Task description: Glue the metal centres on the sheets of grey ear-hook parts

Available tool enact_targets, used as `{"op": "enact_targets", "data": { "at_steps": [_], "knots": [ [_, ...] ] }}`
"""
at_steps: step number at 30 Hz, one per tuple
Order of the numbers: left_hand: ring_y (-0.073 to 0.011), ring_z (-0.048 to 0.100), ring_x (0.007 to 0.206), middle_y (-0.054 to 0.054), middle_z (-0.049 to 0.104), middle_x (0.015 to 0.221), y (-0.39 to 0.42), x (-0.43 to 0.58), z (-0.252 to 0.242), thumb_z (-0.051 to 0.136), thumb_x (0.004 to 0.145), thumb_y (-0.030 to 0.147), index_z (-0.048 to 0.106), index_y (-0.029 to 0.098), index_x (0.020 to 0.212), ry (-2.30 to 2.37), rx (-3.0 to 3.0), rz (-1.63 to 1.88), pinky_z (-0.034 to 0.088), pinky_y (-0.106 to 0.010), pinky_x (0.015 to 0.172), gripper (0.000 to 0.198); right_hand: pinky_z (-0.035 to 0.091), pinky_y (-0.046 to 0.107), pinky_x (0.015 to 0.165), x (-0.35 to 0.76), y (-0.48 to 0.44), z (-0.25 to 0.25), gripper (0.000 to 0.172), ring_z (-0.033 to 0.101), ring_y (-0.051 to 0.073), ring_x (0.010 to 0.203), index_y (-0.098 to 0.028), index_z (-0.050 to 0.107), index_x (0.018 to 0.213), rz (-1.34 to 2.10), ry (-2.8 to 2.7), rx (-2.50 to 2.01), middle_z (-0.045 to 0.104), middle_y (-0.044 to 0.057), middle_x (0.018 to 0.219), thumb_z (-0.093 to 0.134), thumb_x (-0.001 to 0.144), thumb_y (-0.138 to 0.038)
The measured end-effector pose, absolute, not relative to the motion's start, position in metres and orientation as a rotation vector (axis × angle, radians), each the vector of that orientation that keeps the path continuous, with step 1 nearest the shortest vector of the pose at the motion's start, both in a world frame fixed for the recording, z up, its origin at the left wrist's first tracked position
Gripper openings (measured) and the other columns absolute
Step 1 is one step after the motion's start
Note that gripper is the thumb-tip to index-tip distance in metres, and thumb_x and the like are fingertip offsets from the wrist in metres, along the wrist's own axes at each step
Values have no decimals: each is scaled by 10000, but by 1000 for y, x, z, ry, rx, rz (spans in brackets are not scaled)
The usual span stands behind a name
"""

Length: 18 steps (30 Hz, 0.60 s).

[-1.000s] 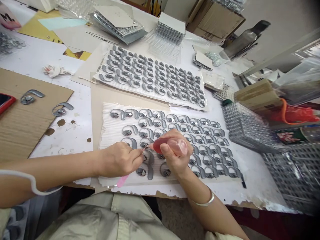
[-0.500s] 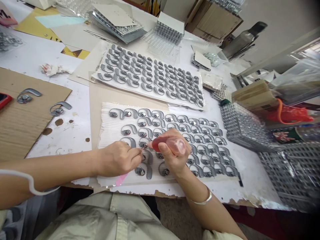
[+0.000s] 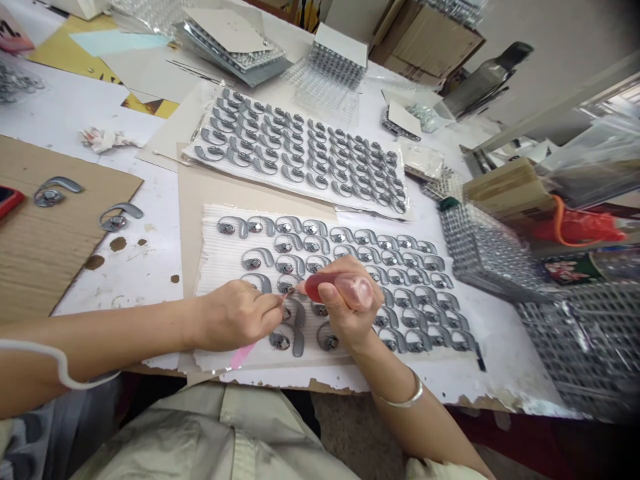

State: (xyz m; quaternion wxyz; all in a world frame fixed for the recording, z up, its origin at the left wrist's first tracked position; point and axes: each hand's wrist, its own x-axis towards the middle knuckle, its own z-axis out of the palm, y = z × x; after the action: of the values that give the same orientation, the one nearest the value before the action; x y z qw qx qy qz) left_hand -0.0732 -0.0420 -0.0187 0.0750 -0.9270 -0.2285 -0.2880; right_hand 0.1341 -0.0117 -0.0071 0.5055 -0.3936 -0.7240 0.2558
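Observation:
My right hand (image 3: 345,313) is wrapped round a soft, translucent pinkish-red squeeze bottle (image 3: 325,288), its nozzle pointing left. The nozzle tip is at a grey ear-hook earphone (image 3: 287,287) in the near set; whether they touch I cannot tell. My left hand (image 3: 243,315) is closed in a pinch on a thin pink tool (image 3: 243,356). Its wide pink end shows below the hand, and its fine tip is by the same earphone. These earphones lie in rows on a white ribbed sheet (image 3: 220,257), several partly hidden by my hands.
Behind lies a second ribbed sheet (image 3: 200,157) full of grey earphones. Two loose earphones are at left, one on a brown board (image 3: 45,247), near a red-edged phone (image 3: 7,200). Stacked grey trays (image 3: 490,247) and a red bag (image 3: 580,228) stand at right; a dark bottle (image 3: 480,80) is behind.
Hardly anything differs. The squeeze bottle and both hands have shifted very slightly, staying over the same earphone.

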Motion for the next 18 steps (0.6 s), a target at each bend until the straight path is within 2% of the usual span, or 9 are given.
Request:
{"op": "enact_targets", "data": {
  "at_steps": [7, 18],
  "knots": [
    [-120, 613, 588, -103, 681, 870, -42, -74, -23, 435, 896, 101, 590, 120, 923, -709, -2807, -855, 549, -230, 514, 159, 458, 335, 518, 133, -11, -5, 125, 554, 157, 564, -206, 615, 780, 542, -1791, -924, 603, 25, 680, 649, 776, -325],
    [-126, 587, 524, -82, 679, 761, -41, -72, -18, 519, 862, 70, 594, 96, 805, -680, -2746, -899, 497, -232, 438, 98, 451, 331, 512, 133, -10, -2, 91, 555, 158, 570, -201, 615, 772, 494, -1806, -890, 605, 28, 673, 641, 786, -287]
  ]
}}
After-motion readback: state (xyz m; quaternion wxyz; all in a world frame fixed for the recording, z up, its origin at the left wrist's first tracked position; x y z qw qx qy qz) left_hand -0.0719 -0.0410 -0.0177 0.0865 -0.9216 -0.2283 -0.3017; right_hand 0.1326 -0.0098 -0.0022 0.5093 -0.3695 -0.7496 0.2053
